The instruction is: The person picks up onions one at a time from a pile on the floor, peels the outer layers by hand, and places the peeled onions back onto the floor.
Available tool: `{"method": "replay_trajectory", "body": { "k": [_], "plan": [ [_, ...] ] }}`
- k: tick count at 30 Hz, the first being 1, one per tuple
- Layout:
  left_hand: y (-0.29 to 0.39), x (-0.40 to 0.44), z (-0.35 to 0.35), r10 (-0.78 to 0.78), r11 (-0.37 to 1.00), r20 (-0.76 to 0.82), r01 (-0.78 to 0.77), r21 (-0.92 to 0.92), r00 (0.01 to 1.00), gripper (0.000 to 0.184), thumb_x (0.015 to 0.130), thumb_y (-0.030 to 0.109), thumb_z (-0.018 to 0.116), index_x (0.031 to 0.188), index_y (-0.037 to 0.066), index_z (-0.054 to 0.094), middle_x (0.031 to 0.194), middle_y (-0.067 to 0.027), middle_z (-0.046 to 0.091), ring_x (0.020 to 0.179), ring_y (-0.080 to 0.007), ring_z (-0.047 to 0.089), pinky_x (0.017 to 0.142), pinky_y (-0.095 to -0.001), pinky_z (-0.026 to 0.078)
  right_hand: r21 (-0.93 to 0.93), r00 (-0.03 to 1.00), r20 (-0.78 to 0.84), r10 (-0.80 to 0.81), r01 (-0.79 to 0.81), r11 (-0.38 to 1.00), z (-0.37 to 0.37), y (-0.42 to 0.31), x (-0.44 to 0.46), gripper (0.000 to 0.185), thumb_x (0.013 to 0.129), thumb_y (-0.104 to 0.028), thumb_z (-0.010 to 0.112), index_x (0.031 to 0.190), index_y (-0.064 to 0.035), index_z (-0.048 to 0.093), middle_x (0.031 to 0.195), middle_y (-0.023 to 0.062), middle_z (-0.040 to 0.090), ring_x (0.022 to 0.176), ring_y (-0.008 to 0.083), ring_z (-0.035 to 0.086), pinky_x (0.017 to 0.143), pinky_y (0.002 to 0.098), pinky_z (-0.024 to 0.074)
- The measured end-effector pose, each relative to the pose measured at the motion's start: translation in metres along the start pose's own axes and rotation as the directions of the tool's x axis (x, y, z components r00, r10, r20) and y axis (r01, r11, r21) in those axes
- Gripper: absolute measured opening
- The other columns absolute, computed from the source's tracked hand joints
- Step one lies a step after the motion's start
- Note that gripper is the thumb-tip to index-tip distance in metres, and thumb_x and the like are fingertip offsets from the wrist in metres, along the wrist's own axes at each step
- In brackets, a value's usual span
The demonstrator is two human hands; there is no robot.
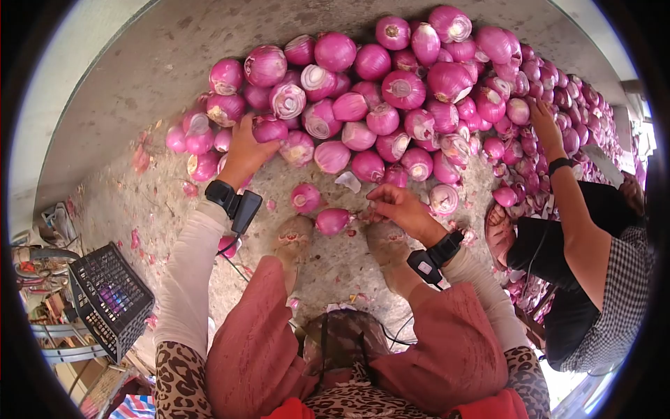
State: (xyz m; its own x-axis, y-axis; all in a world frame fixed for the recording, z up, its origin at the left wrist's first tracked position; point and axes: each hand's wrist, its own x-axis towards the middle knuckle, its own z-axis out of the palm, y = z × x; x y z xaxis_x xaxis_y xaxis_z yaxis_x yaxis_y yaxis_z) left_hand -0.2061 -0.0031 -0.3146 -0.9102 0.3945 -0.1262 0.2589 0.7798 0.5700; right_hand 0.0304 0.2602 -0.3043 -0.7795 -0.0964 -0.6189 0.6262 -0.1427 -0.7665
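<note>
A large heap of peeled-looking red onions (366, 108) spreads across the concrete floor in front of me. My left hand (246, 150) reaches to the heap's near left edge, its fingers and thumb around a red onion (269, 128). Low over the floor near my right foot, my right hand (408, 211) has its fingers curled together. Whatever they may pinch is too small to name. Two loose onions, one rounder (305, 197) and one longer (333, 221), lie between my hands, close to my feet. A pale scrap of skin (348, 182) rests at the heap's edge.
At right, another person's hand (548, 126) touches the onions, with that person's sandalled foot (500, 234) beside the pile. A black plastic crate (112, 300) stands at left. A grey wall (153, 70) rises behind the heap. Dry skins litter the floor (160, 202).
</note>
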Motion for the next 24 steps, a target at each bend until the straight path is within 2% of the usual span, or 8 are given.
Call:
{"method": "replay_trajectory", "body": {
  "k": [4,6,9,11,12,14,18,24],
  "plan": [
    [0.016,-0.025,-0.005,0.101,0.975,0.033,-0.092,-0.204,0.994,0.078,0.066,0.026,0.08,0.129,0.001,0.042,0.12,-0.0166,0.051,0.114,-0.0278,0.049,0.097,-0.0362,0.04,0.012,0.994,0.096,-0.059,0.058,0.998,-0.001,0.006,0.003,0.035,0.089,-0.011,0.059,0.121,-0.0022,0.048,0.104,0.0072,0.059,0.085,0.0124,0.06,0.073,0.0252,0.0495],
    [0.041,-0.049,0.0,0.116,0.909,0.06,-0.082,-0.41,0.991,0.075,0.065,0.02,0.08,0.127,0.002,0.044,0.119,-0.0132,0.05,0.11,-0.0239,0.05,0.095,-0.035,0.042,0.002,0.984,0.151,-0.09,0.091,0.996,-0.001,0.003,0.004,0.042,0.089,-0.012,0.06,0.127,-0.0034,0.044,0.111,0.0085,0.058,0.089,0.0132,0.06,0.075,0.026,0.0499],
    [0.083,-0.074,0.001,0.267,0.888,0.049,-0.226,-0.401,0.962,0.078,0.063,0.017,0.081,0.129,0.004,0.041,0.119,-0.0108,0.048,0.111,-0.0214,0.048,0.094,-0.0339,0.042,0.045,0.972,0.224,-0.071,0.063,0.997,0.015,-0.03,-0.002,0.061,0.087,-0.018,0.063,0.138,-0.0092,0.031,0.118,0.0097,0.052,0.1,0.0153,0.056,0.077,0.0288,0.0505],
    [0.101,-0.088,0.007,0.256,0.845,0.121,-0.161,-0.511,0.959,0.082,0.063,0.019,0.083,0.131,0.006,0.038,0.121,-0.0092,0.046,0.114,-0.0199,0.046,0.095,-0.0327,0.042,0.247,0.952,0.257,-0.166,0.102,0.964,0.024,-0.035,-0.003,0.075,0.085,-0.019,0.068,0.143,-0.0107,0.02,0.123,0.0105,0.05,0.101,0.0178,0.056,0.081,0.0311,0.0513],
    [0.106,-0.093,0.012,0.259,0.843,0.128,-0.159,-0.514,0.957,0.082,0.063,0.019,0.083,0.131,0.006,0.038,0.121,-0.0092,0.046,0.114,-0.0199,0.046,0.095,-0.0327,0.042,0.25,0.954,0.25,-0.163,0.099,0.963,0.027,-0.033,-0.002,0.075,0.085,-0.019,0.068,0.143,-0.0107,0.02,0.123,0.0105,0.05,0.101,0.0178,0.056,0.081,0.0311,0.0513],
    [0.112,-0.099,0.018,0.341,0.76,0.101,-0.211,-0.615,0.935,0.083,0.065,0.018,0.082,0.133,0.007,0.036,0.122,-0.0086,0.046,0.115,-0.0191,0.046,0.094,-0.0322,0.042,0.545,0.945,0.236,-0.225,0.063,0.836,0.03,-0.029,0.0,0.084,0.082,-0.018,0.072,0.145,-0.0116,0.017,0.125,0.011,0.048,0.106,0.0191,0.055,0.084,0.0331,0.0514],
    [0.123,-0.09,0.009,0.45,0.764,0.096,-0.326,-0.557,0.888,0.069,0.068,0.014,0.079,0.126,0.002,0.043,0.118,-0.0142,0.049,0.109,-0.027,0.051,0.094,-0.036,0.042,0.651,0.939,0.153,-0.307,0.138,0.746,0.031,-0.034,-0.006,0.09,0.079,-0.018,0.075,0.146,-0.0104,0.015,0.127,0.0105,0.047,0.11,0.0189,0.053,0.086,0.0332,0.0507],
    [0.132,-0.092,-0.006,0.41,0.873,0.201,-0.318,-0.371,0.89,0.05,0.075,0.016,0.074,0.117,-0.001,0.053,0.113,-0.0168,0.056,0.104,-0.0275,0.058,0.088,-0.0339,0.047,0.397,0.943,0.082,-0.322,0.265,0.879,0.024,-0.019,-0.004,0.091,0.076,-0.015,0.077,0.145,-0.0049,0.018,0.123,0.0091,0.048,0.111,0.0167,0.051,0.088,0.0318,0.0488]
  ]
}}
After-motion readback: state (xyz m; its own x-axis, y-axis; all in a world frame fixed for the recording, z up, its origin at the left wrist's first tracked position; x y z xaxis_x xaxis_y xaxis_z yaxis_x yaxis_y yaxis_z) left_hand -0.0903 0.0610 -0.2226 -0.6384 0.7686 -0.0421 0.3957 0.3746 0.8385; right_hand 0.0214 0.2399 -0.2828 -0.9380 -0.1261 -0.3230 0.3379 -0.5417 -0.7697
